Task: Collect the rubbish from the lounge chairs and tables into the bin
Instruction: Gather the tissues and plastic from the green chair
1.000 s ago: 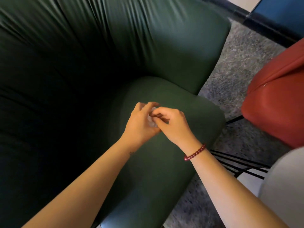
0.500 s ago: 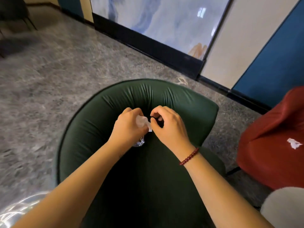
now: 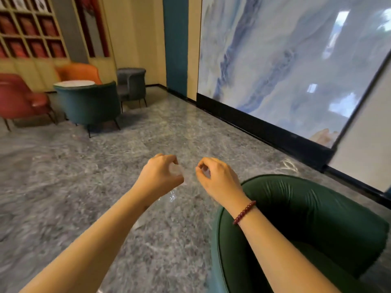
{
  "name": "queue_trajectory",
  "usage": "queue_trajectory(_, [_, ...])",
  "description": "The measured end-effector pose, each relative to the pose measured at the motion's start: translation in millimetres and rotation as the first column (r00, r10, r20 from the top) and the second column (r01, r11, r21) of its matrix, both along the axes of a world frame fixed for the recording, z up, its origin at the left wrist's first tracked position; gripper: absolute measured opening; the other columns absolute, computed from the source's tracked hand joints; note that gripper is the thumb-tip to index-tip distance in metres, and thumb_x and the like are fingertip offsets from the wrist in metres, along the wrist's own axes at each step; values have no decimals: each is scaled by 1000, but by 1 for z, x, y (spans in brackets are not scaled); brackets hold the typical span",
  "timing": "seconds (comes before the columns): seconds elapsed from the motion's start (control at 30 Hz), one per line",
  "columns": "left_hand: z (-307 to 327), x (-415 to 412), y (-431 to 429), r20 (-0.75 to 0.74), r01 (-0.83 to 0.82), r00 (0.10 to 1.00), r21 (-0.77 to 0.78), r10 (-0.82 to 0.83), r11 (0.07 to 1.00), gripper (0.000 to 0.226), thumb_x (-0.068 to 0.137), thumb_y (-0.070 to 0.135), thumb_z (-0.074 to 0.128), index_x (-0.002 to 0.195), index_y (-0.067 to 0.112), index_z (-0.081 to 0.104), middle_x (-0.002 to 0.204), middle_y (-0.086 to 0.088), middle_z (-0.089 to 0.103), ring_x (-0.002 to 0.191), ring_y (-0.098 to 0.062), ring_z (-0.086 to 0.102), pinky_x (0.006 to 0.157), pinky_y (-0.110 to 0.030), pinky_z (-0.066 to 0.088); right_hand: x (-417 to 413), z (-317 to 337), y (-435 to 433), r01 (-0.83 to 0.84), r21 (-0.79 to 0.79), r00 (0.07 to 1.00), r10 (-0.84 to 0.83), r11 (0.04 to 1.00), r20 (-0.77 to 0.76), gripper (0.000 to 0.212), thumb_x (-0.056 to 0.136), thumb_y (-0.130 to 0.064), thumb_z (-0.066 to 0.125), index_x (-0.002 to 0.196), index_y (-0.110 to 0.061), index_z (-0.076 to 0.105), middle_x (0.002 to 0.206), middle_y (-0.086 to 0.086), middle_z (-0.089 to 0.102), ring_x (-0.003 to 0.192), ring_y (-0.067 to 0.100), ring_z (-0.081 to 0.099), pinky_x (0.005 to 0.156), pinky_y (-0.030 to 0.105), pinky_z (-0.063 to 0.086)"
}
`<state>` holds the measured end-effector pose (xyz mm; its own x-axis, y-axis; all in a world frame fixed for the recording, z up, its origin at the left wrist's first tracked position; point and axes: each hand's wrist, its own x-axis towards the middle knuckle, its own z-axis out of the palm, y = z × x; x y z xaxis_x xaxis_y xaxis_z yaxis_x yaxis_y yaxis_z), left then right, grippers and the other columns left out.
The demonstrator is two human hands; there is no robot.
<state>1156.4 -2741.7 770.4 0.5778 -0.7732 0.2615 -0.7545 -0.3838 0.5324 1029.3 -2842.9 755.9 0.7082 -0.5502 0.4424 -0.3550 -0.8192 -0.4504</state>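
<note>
Crumpled clear plastic wrapper (image 3: pixel 176 170) sits in the left grip (image 3: pixel 160 174), whose fingers are curled round it and clenched tight; a thin, glinting tail of the same film hangs below that fist, blurred against the grey veined stone floor (image 3: pixel 84 166). The right grip (image 3: pixel 215 176) hovers just beside the left, not touching it; its fingers (image 3: pixel 201 166) are curled in, with the thumb and forefinger tips drawn together round a pale blur, and I cannot tell whether that is a scrap of film or nothing at all. A dark red bead bracelet (image 3: pixel 244 212) circles the right wrist. Both forearms reach forward above the floor; the right one crosses the rim of a dark green upholstered lounge chair (image 3: pixel 317 208) at lower right. Along the right side runs a glossy blue-and-white marbled wall panel (image 3: pixel 275 60) above a black skirting. Far off at upper left stand a teal tub chair (image 3: pixel 88 102), a round white table (image 3: pixel 74 83) behind it, a red armchair (image 3: pixel 17 96), an orange armchair (image 3: pixel 78 72) and a grey tub chair (image 3: pixel 131 83); above them are cream shelves of red boxes (image 3: pixel 27 26).
</note>
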Motion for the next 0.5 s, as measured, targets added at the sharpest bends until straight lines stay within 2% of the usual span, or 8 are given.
queue_trajectory(0.13, [24, 50, -3, 2, -19, 1000, -51, 19, 999, 19, 72, 22, 63, 89, 16, 59, 89, 0, 50, 85, -19, 48, 66, -26, 34, 59, 26, -13, -20, -43, 999, 22, 999, 27, 21, 90, -33, 48, 84, -13, 55, 86, 6, 62, 76, 24, 57, 56, 29, 38])
queue_trajectory(0.23, [33, 90, -24, 34, 9, 999, -41, -7, 999, 23, 73, 23, 64, 94, 15, 58, 93, -1, 50, 85, -17, 45, 68, -25, 35, 105, 30, -34, 1, -29, 999, 0, 1000, 34, 21, 90, -34, 49, 84, -16, 56, 88, 5, 63, 77, 23, 57, 59, 32, 44])
queue_trajectory(0.3, [38, 122, -50, 57, 29, 998, -32, -28, 999, 24, 73, 24, 64, 94, 14, 58, 93, 0, 49, 85, -16, 45, 68, -24, 35, 141, 27, -56, 18, -24, 999, -17, 1000, 41, 19, 89, -33, 51, 84, -16, 56, 88, 5, 64, 76, 22, 58, 61, 33, 46])
queue_trajectory(0.43, [52, 197, -125, 104, 58, 993, -23, -56, 998, 17, 73, 26, 61, 85, 14, 59, 87, 2, 51, 77, -13, 46, 56, -18, 33, 219, 27, -119, 64, -12, 997, -63, 998, 51, 19, 88, -36, 52, 83, -18, 56, 89, 2, 64, 76, 21, 59, 60, 30, 45])
queue_trajectory(0.5, [57, 229, -167, 107, 90, 990, -4, -89, 996, 16, 73, 26, 61, 82, 13, 60, 87, 1, 54, 78, -14, 50, 56, -17, 36, 249, 34, -156, 93, 15, 995, -94, 996, 42, 20, 88, -37, 51, 84, -18, 57, 90, 2, 64, 79, 22, 60, 63, 32, 48])
